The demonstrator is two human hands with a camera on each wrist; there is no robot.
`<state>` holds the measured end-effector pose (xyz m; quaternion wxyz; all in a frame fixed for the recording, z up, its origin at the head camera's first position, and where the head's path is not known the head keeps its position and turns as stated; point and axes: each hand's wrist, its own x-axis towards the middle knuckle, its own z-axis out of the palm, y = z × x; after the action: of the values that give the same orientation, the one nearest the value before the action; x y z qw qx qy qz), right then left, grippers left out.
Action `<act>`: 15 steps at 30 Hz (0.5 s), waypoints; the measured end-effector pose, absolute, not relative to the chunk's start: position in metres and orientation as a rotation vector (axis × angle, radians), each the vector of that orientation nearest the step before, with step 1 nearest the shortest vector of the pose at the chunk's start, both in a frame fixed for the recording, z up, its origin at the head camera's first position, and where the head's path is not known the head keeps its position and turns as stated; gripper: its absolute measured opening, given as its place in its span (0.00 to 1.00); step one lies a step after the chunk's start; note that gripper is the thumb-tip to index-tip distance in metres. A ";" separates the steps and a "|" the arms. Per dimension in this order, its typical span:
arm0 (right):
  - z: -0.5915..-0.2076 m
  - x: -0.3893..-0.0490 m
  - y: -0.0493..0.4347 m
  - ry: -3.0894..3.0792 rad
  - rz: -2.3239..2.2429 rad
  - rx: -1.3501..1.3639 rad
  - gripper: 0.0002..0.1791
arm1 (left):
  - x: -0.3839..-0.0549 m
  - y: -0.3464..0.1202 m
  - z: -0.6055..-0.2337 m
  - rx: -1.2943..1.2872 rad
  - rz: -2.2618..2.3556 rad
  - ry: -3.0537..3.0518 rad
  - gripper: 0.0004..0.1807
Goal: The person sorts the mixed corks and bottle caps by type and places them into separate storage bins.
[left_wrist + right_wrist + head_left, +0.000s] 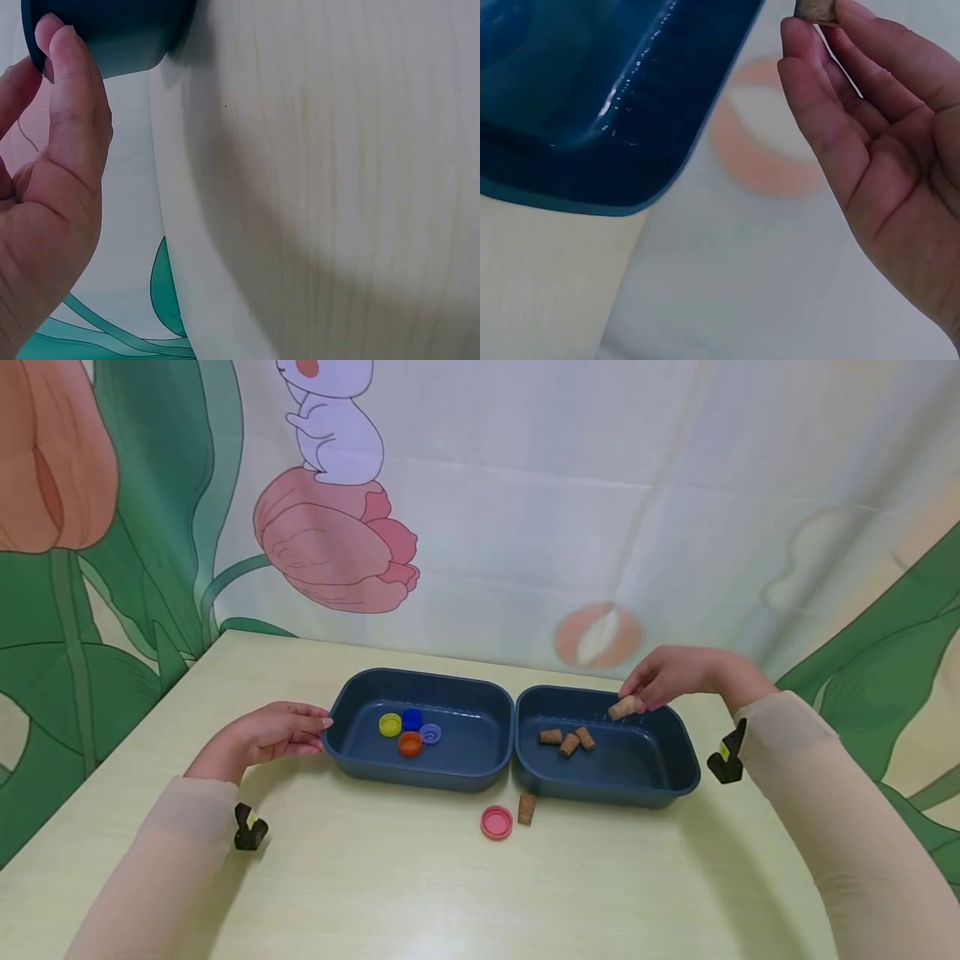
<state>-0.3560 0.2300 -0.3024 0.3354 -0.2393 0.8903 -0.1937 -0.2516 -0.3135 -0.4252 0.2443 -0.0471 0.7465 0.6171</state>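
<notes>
My right hand pinches a cork between thumb and fingertips, above the back right part of the right dark blue tray. In the right wrist view the cork shows only partly, at the top edge. Several corks lie inside that tray. My left hand grips the left end of the left dark blue tray at its rim. Inside it lie a yellow cap, a blue cap, an orange cap and a light purple cap.
A pink cap and another cork lie on the pale wooden table in front of the trays. The two trays stand side by side. Behind the table hangs a printed curtain.
</notes>
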 end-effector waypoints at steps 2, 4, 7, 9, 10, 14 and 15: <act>-0.308 -0.359 0.228 2.296 -0.520 -0.601 0.21 | -0.251 -0.314 -0.425 -0.127 1.681 2.041 0.28; -0.314 -0.363 0.226 2.284 -0.521 -0.582 0.21 | -0.251 -0.314 -0.426 -0.133 1.684 2.041 0.28; -0.322 -0.366 0.223 2.282 -0.505 -0.554 0.20 | -0.251 -0.314 -0.427 -0.137 1.683 2.045 0.28; -0.327 -0.368 0.221 2.283 -0.490 -0.535 0.19 | -0.251 -0.314 -0.428 -0.139 1.682 2.046 0.29; -0.329 -0.368 0.220 2.283 -0.483 -0.523 0.19 | -0.252 -0.314 -0.428 -0.144 1.682 2.046 0.29; -0.336 -0.370 0.217 2.280 -0.453 -0.490 0.18 | -0.253 -0.315 -0.428 -0.127 1.681 2.045 0.28; -0.338 -0.371 0.217 2.278 -0.446 -0.480 0.18 | -0.253 -0.315 -0.428 -0.123 1.682 2.045 0.28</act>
<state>-0.3706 0.2165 -0.3376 0.3763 -0.1877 0.8903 -0.1745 -0.2532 -0.3148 -0.4278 0.2429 -0.0449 0.7484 0.6156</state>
